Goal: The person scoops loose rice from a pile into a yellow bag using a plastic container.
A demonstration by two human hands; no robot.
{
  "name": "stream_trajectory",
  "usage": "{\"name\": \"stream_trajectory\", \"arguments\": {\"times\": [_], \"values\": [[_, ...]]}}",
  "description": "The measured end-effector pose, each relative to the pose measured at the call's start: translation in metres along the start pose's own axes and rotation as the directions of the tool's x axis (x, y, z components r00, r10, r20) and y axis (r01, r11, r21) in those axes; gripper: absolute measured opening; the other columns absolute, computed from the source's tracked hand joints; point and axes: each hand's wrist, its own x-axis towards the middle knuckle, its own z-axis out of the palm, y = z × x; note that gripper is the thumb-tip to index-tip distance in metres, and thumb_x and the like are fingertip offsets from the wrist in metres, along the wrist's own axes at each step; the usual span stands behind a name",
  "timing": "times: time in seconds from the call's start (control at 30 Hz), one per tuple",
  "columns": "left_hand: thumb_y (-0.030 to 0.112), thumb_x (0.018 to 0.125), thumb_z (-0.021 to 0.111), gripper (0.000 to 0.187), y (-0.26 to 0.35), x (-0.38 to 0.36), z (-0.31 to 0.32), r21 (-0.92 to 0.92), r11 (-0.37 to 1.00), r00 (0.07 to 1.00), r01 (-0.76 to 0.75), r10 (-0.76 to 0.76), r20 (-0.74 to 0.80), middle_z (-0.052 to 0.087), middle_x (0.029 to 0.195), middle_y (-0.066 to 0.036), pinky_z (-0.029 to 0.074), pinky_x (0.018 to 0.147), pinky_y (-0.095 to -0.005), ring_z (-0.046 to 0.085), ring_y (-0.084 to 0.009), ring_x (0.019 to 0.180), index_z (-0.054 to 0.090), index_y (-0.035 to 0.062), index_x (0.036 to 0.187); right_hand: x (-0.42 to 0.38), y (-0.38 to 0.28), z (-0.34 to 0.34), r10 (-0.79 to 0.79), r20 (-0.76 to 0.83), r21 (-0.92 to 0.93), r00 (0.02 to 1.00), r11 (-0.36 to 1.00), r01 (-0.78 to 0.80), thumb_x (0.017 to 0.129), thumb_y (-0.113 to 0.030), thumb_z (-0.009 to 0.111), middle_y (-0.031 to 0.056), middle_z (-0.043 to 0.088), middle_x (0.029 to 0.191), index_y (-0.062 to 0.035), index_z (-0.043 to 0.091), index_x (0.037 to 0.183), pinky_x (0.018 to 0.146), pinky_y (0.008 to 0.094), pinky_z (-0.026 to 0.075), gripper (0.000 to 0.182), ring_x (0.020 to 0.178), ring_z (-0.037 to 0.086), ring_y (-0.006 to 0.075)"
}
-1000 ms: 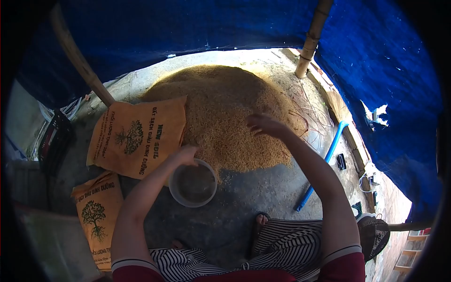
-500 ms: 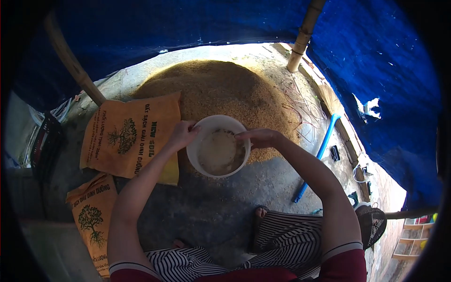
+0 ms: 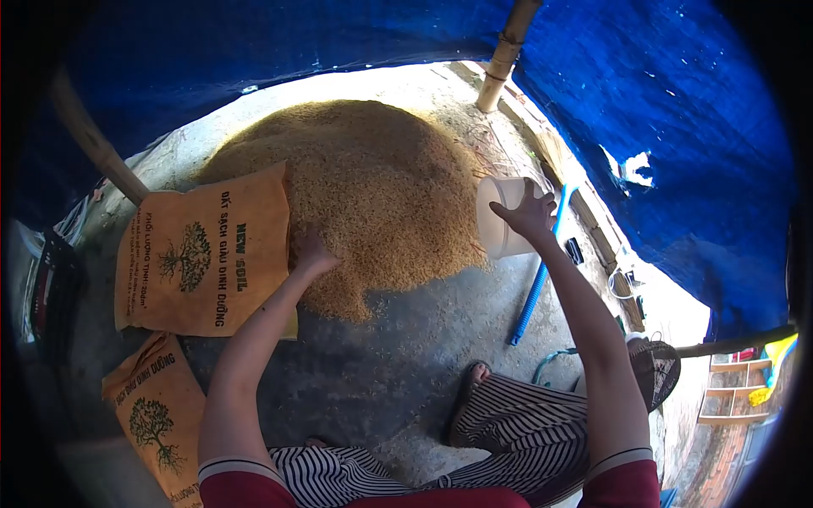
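Note:
My right hand (image 3: pixel 527 213) grips a white plastic bucket (image 3: pixel 505 235) from its outer side, thumb and fingers spread over the wall. The bucket is tipped onto its side, its rim toward the left, at the right edge of a large heap of golden-brown grain (image 3: pixel 389 195). My left hand (image 3: pixel 312 252) is low over the near left part of the heap, close beside the edge of an orange printed soil bag (image 3: pixel 182 254). Its thumb side stands apart and its fingertips are hard to make out against the grain; I see nothing held in it.
A second orange bag (image 3: pixel 157 415) lies at lower left. On the right, a blue pipe (image 3: pixel 532 296) rests on the concrete near a mesh-like dark fan or basket (image 3: pixel 656 372). Bamboo poles (image 3: pixel 506 59) and blue tarp (image 3: pixel 644 102) enclose the space.
Both hands were on the upright bucket over the heap's near edge. The bucket has swung right and tipped in my right hand; my left hand has let go and dropped toward the grain.

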Motion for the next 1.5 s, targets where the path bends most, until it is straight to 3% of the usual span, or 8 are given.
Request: {"name": "stream_trajectory", "arguments": {"times": [0.5, 0.7, 0.77, 0.97, 1.1, 1.17, 1.3, 1.5], "values": [[0.032, 0.051, 0.088, 0.140, 0.009, 0.022, 0.035, -0.237, 0.971, 0.997, -0.023, 0.004, -0.083, -0.011, 0.142, -0.030, 0.020, 0.107, -0.0499, 0.001, -0.0446, 0.134, -0.017, 0.0124, 0.140, 0.005, -0.099, 0.076, -0.385, -0.461, -0.181, 0.800, 0.923, 0.340, 0.055, -0.036, 0.076, 0.0298, 0.027, 0.124, -0.0230, 0.027, 0.135, 0.085, 0.0593, 0.029, 0.095, 0.113, 0.032, 0.0456], [0.026, 0.058, 0.084, 0.129, 0.058, 0.030, 0.038, -0.335, 0.942, 0.999, 0.010, -0.023, -0.035, -0.007, 0.143, -0.030, 0.022, 0.109, -0.0405, 0.010, -0.0409, 0.134, -0.013, 0.0102, 0.141, -0.022, -0.114, 0.079, -0.085, 0.055, 0.290, 0.995, 0.955, 0.065, 0.062, -0.047, 0.073, 0.0262, 0.027, 0.120, -0.0252, 0.019, 0.137, 0.089, 0.0580, 0.029, 0.096, 0.112, 0.031, 0.0452], [0.023, 0.077, 0.068, 0.087, 0.037, 0.101, 0.099, -0.345, 0.911, 0.967, -0.225, 0.165, -0.197, 0.015, 0.147, -0.017, 0.020, 0.110, -0.0368, 0.018, -0.0286, 0.135, 0.013, 0.0040, 0.142, -0.025, -0.112, 0.093, -0.101, -0.060, 0.218, 0.993, 0.969, 0.112, 0.058, -0.050, 0.074, 0.0235, 0.028, 0.117, -0.0265, 0.018, 0.138, 0.085, 0.0548, 0.034, 0.101, 0.109, 0.033, 0.0451], [0.018, 0.080, 0.063, 0.071, 0.161, 0.004, 0.031, -0.378, 0.843, 0.914, -0.383, 0.406, -0.021, 0.035, 0.139, -0.015, 0.033, 0.102, -0.0324, 0.034, -0.0245, 0.128, 0.027, 0.0066, 0.140, -0.027, -0.106, 0.071, -0.034, 0.205, 0.419, 0.978, 0.906, -0.057, 0.062, -0.047, 0.069, 0.0243, 0.027, 0.123, -0.0237, 0.020, 0.138, 0.090, 0.0597, 0.033, 0.094, 0.116, 0.033, 0.0431], [0.017, 0.077, 0.065, 0.071, 0.188, -0.023, -0.009, -0.045, 0.846, 0.846, -0.531, 0.527, -0.078, 0.042, 0.134, -0.017, 0.038, 0.097, -0.0329, 0.044, -0.0243, 0.120, 0.030, 0.0081, 0.138, -0.017, -0.085, 0.079, -0.037, 0.600, 0.722, 0.799, 0.456, -0.521, 0.064, -0.043, 0.067, 0.0222, 0.035, 0.128, -0.0193, 0.027, 0.136, 0.090, 0.0563, 0.038, 0.086, 0.118, 0.040, 0.0379], [0.020, 0.072, 0.070, 0.076, 0.191, -0.043, -0.053, -0.187, 0.957, 0.883, -0.221, 0.278, 0.379, 0.041, 0.133, -0.018, 0.043, 0.092, -0.0349, 0.051, -0.0238, 0.113, 0.032, 0.0101, 0.137, -0.016, -0.074, 0.081, -0.082, 0.696, 0.700, 0.713, 0.298, -0.649, 0.065, -0.044, 0.067, 0.0209, 0.039, 0.129, -0.0183, 0.028, 0.135, 0.088, 0.0535, 0.042, 0.084, 0.115, 0.044, 0.0363], [0.031, 0.065, 0.074, 0.088, 0.135, -0.003, -0.068, -0.167, 0.846, 0.841, -0.507, 0.528, 0.120, 0.051, 0.123, -0.022, 0.048, 0.087, -0.0360, 0.054, -0.0274, 0.109, 0.031, 0.0014, 0.136, 0.003, -0.059, 0.102, -0.102, 0.576, 0.762, 0.811, 0.427, -0.487, 0.063, -0.045, 0.073, 0.0229, 0.040, 0.126, -0.0099, 0.025, 0.136, 0.087, 0.0478, 0.046, 0.094, 0.112, 0.047, 0.0371], [0.037, 0.069, 0.073, 0.091, 0.047, 0.021, -0.044, -0.436, 0.898, 0.991, -0.060, 0.000, -0.136, 0.040, 0.132, -0.025, 0.043, 0.093, -0.0365, 0.048, -0.0303, 0.116, 0.025, 0.0009, 0.138, 0.002, -0.071, 0.073, -0.033, 0.383, 0.611, 0.923, 0.759, -0.226, 0.059, -0.056, 0.071, 0.0264, 0.029, 0.133, -0.0167, 0.024, 0.138, 0.099, 0.0508, 0.031, 0.100, 0.125, 0.027, 0.0424]]}}
